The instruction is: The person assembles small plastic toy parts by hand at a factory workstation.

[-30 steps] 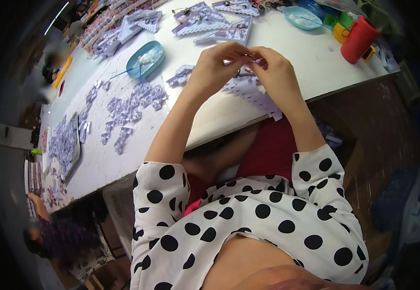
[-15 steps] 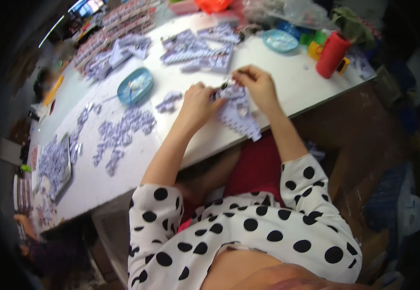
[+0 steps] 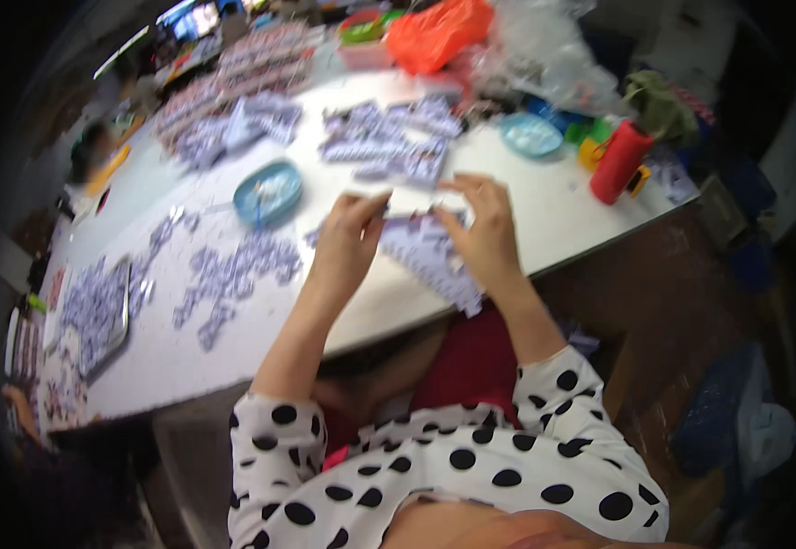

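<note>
Both of my hands are raised over the table's near edge. My left hand (image 3: 346, 240) has its thumb and forefinger pinched together, with a small dark bit at the tips that I cannot make out. Opposite it, my right hand (image 3: 491, 233) has bent fingers and its thumb beside a small dark spot; what it grips is blurred. Beneath and between the hands lies a pale lilac piece with rows of dark marks (image 3: 430, 265), one corner reaching the table edge. Part of it is hidden by my right hand.
A pile of small lilac pieces (image 3: 247, 265) spreads on the left, near a heaped tray (image 3: 121, 320). Blue dishes (image 3: 268, 192) (image 3: 531, 135) hold small whitish things. Farther back are more lilac pieces (image 3: 384, 137), a red spool (image 3: 621, 163) and an orange bag (image 3: 439, 35).
My hands have drawn apart, the left moving leftward and my right thumb coming lower. The view has shifted, so the table sits lower in the picture.
</note>
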A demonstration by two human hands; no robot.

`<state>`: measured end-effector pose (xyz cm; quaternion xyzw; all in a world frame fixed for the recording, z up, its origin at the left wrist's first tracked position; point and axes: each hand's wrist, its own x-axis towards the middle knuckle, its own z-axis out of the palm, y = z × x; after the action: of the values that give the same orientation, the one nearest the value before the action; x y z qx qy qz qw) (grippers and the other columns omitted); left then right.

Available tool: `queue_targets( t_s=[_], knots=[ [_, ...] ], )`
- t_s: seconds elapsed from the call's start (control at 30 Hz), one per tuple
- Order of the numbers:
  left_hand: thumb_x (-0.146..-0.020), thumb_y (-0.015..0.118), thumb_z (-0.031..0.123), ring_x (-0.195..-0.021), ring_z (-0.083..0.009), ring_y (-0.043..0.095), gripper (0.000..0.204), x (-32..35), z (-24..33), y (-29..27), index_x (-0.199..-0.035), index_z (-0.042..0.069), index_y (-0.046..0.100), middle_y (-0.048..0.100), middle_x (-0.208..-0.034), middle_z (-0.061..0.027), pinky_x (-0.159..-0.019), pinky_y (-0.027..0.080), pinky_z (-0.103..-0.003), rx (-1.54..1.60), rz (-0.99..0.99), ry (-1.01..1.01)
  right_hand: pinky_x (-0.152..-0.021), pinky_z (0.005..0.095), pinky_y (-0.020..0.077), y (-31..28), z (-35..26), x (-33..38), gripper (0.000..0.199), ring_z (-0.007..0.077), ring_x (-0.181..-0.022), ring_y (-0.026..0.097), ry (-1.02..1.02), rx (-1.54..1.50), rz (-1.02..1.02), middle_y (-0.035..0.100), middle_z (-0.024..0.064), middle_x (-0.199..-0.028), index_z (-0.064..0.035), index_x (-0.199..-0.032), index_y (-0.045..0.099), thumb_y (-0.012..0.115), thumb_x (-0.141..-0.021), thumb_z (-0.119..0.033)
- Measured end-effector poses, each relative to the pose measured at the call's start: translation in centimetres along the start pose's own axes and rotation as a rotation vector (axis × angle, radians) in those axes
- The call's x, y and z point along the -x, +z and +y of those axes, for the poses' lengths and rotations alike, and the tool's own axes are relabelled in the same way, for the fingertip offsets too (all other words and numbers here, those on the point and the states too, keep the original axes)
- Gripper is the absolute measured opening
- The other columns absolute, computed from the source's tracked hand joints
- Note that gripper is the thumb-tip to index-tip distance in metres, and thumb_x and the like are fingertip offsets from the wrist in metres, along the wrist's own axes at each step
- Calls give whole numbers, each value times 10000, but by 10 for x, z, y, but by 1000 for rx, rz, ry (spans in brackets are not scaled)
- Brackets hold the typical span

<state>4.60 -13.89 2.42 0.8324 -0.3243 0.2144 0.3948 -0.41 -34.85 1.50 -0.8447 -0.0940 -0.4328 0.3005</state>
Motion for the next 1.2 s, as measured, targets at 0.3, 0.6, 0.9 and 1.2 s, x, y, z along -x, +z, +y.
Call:
queue_targets(
  t_s=[0.3,0.6,0.9,1.2],
  knots=[
    [-962,681,65,-979,-224,733,337,7,-14,-9,-1264,-79,648,733,-1100,-168,-909,588,-299,748,-115,-559,-873,411,515,37,-22,-6,279,318,-982,645,151,-292,-284,725,162,-1002,-78,-1144,755,720,-895,-198],
    [-963,658,8,-986,-220,730,302,38,0,-12,-1253,-77,657,729,-1103,-158,-907,588,-294,620,-10,-481,-841,386,519,33,-40,6,331,296,-915,656,245,-370,-384,717,146,-918,-93,-1141,770,754,-836,-222],
    [-972,632,-25,-986,-156,709,297,76,10,4,-1265,-70,637,724,-1115,-130,-892,562,-264,499,120,-405,-862,370,515,33,-51,24,294,268,-950,637,213,-373,-413,693,130,-935,-88,-1134,766,720,-850,-147],
    [-938,694,27,-973,-140,700,349,75,-3,-30,-1284,6,653,725,-1122,-105,-872,561,-266,543,-84,-477,-745,334,516,32,-38,35,321,227,-902,620,228,-475,-471,680,92,-922,-86,-1141,765,729,-830,-18]
  ],
)
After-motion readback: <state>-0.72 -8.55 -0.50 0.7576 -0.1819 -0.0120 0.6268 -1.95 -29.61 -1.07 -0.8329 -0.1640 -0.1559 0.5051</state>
